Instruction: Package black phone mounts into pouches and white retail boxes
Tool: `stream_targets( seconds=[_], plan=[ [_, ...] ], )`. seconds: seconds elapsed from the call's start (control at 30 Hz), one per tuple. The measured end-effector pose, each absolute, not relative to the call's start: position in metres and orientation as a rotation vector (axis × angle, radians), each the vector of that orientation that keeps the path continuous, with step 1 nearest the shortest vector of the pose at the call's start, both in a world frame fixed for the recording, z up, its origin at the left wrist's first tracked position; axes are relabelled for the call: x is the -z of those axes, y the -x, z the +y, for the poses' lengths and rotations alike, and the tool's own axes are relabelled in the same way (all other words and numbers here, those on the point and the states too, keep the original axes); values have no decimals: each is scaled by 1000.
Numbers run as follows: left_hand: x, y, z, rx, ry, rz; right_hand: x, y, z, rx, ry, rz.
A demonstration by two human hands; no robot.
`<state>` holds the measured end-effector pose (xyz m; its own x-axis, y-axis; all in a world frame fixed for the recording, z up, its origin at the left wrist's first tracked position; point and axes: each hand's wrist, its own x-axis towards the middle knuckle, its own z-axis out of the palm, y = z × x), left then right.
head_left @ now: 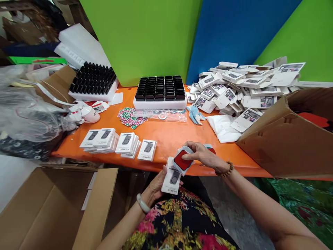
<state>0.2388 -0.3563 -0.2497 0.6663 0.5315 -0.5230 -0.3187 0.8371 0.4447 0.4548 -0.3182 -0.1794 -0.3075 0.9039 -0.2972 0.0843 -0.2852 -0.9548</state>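
Observation:
My left hand [157, 184] is wrapped round a small white box [171, 182] printed "MAGNETIC" with a dark round device on its face. Pinched in my right hand [201, 152] is a red rounded-square piece with pale edges [184, 160], which overlaps the box's upper end; I cannot tell whether the two touch. Partly hidden behind my right hand, another red piece with a pale blue edge [209, 148] lies on the orange table [171, 133]. To the left, similar white boxes [126, 142] sit in stacks along the table's front, with a single box [147, 150] nearest my hands.
White foam trays of black pieces [160, 88] stand at the back. A heap of white cartons [234, 86] fills the back right, beside an open cardboard box [286, 135]. Green and red cards [132, 117] lie mid-table. Another open carton [52, 205] is below left.

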Motion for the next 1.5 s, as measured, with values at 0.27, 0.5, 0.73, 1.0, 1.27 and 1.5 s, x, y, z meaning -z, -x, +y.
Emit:
stream_targets(
  seconds=[0.27,0.5,0.73,1.0,1.27,1.5],
  plan=[
    [247,-242,-363,-436,-437,574,173,-447,-329,-1245,1349,-1516],
    [259,-242,-364,-418,-447,473,177,-447,-340,-1221,1379,-1673],
    [261,-245,-367,-338,-539,444,160,-442,-347,-1319,1412,-2091],
    [254,-239,-373,-408,-598,508,194,-410,-385,-1025,1305,-1914],
    [255,-226,-370,-563,-813,688,218,-396,-408,-865,1256,-1985],
    [252,-217,-383,-845,-805,913,237,-396,-408,-754,1457,-1569]
  ],
)
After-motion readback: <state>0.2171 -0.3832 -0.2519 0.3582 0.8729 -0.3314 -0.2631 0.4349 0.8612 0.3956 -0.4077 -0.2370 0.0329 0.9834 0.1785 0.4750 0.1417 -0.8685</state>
